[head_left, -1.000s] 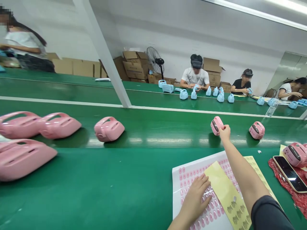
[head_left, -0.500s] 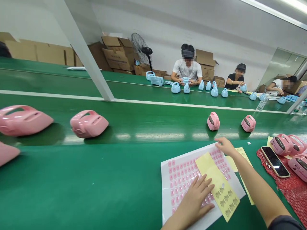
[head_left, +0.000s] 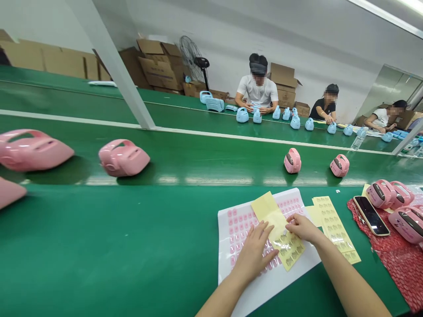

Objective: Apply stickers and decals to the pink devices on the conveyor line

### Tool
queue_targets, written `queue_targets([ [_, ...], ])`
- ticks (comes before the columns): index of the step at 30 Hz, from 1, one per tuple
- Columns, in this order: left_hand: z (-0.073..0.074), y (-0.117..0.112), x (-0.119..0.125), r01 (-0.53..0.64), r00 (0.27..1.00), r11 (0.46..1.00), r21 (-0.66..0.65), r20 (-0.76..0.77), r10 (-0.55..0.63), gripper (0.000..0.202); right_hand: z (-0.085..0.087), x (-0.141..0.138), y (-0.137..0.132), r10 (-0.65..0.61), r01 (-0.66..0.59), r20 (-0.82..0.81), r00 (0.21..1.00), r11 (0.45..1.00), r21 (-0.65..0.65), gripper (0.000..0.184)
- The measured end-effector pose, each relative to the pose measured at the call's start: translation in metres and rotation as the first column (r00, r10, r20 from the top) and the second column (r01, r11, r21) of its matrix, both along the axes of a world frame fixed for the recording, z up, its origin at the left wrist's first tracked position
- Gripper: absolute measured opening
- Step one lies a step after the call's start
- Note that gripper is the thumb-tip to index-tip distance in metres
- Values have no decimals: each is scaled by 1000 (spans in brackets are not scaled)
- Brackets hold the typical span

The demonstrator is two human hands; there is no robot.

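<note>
A white sheet with rows of pink stickers (head_left: 236,229) lies tilted on the green table. Across it rests a yellow sticker sheet (head_left: 266,207) with dark printed labels toward its near end. My left hand (head_left: 254,248) lies on both sheets, fingers spread, steadying nothing between them. At the yellow sheet's right edge my right hand (head_left: 302,226) has thumb and fingertips pinched together, close to a small whitish bit (head_left: 285,231). What the pinch holds, if anything, is too small to make out.
More yellow label sheets (head_left: 335,226) lie right of my right hand. Beyond are a phone (head_left: 372,215), red bubble wrap (head_left: 393,259) and pink handled casings (head_left: 408,222). Other pink casings (head_left: 124,157) stand on the belt (head_left: 214,160). Across it, co-workers (head_left: 257,90) handle blue casings.
My right hand has come back from the white sheet's far corner to the yellow sheet, its fingers now pinched. The yellow sheet has shifted left. My left hand remains spread over the sheets.
</note>
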State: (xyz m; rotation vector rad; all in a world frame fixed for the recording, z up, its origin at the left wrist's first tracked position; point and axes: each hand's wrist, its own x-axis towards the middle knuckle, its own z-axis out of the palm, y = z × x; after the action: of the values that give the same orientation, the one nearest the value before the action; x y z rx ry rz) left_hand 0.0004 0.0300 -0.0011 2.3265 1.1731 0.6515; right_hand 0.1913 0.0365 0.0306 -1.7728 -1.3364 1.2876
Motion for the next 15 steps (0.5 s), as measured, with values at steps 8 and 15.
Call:
queue_targets([
  [8,-3,-1,1,-10,993,997,-80,121,20,68,1,-17,-6,-11,22,-211,977,998,52,32],
  [15,5,-1,1,-58,964,998,-36,258,65,67,-10,-20,-11,248,-135,-398,883,947,291,52],
])
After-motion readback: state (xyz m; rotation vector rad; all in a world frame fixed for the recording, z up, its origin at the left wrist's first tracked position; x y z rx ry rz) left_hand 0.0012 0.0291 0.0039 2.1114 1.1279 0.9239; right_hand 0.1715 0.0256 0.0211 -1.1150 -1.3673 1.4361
